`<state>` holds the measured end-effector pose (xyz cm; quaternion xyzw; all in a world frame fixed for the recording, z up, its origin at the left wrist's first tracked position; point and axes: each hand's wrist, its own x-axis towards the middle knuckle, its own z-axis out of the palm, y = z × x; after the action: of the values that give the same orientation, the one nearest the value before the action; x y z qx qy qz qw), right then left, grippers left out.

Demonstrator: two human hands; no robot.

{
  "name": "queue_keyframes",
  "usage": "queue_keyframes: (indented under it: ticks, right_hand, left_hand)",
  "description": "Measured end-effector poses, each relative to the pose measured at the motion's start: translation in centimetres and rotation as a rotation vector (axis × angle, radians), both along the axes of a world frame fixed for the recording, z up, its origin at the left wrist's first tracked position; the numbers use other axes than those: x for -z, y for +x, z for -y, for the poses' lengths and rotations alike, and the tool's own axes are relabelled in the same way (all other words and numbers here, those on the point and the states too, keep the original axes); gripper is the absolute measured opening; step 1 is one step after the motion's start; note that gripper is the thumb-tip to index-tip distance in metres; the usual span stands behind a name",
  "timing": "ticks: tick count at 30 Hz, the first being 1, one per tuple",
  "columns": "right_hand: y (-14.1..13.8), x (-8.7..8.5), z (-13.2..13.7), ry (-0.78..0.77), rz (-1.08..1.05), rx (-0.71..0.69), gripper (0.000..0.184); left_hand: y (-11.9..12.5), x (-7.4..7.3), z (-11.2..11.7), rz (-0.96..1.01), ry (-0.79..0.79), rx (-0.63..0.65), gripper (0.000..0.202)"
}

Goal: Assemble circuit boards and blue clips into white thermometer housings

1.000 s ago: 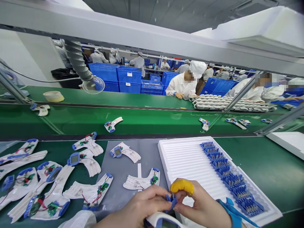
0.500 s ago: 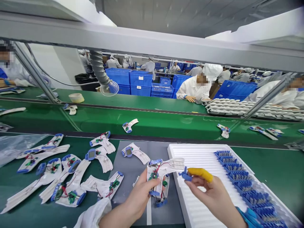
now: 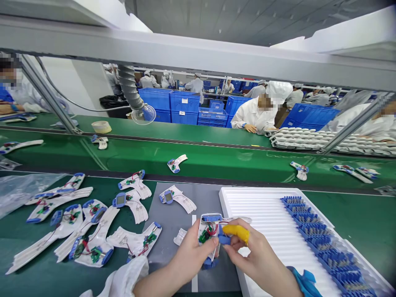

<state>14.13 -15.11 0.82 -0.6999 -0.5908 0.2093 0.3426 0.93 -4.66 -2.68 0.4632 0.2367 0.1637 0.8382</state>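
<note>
My left hand (image 3: 193,247) holds a white gun-shaped plastic housing (image 3: 206,226) with a green circuit board, red wires and blue end pieces; its thumb lies across the lower edge. In my right hand (image 3: 252,255), with a yellow cover on one finger, a small blue plastic part (image 3: 224,236) is pinched against the right side of the housing. My right fingers hide part of the housing's handle. Beneath my left hand, another white housing (image 3: 179,236) lies partly covered on the grey mat (image 3: 163,258). A further housing with a small screen (image 3: 177,198) rests farther back on that mat.
Several similar housings (image 3: 93,247) are spread over the left of the green bench. At right stands a white ribbed foam tray (image 3: 262,210) with rows of blue parts (image 3: 324,247). Behind runs a green conveyor belt (image 3: 216,163) carrying housings. A co-worker (image 3: 260,109) sits opposite.
My right hand has moved left with the blue part, from beside the handle's end to the housing's body. Housings on the conveyor have shifted right.
</note>
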Motion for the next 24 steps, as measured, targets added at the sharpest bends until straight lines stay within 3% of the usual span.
queue_keyframes:
  ticks: [6, 10, 18, 22, 24]
  right_hand:
    - [0.1, 0.0, -0.3, -0.004, 0.149, -0.046, 0.016]
    - [0.2, 0.0, -0.5, 0.074, 0.293, -0.026, 0.005]
    - [-0.1, 0.7, -0.5, 0.225, 0.494, -0.01, 0.008]
    - [1.1, 0.7, -0.9, 0.33, 0.695, -0.023, 0.018]
    - [2.3, 0.1, -1.2, 0.407, 0.666, 0.039, 0.031]
  left_hand:
    - [0.2, 0.4, 0.2, -0.027, -0.036, -0.03, 0.054]
    - [0.2, 1.2, 0.5, 0.01, -0.011, -0.08, 0.052]
    - [0.3, 1.5, 0.8, 0.055, 0.06, -0.182, 0.051]
    - [0.7, 1.6, -0.2, 0.002, -0.002, -0.203, 0.047]
    - [0.8, 1.6, -0.6, -0.041, -0.068, -0.191, 0.048]
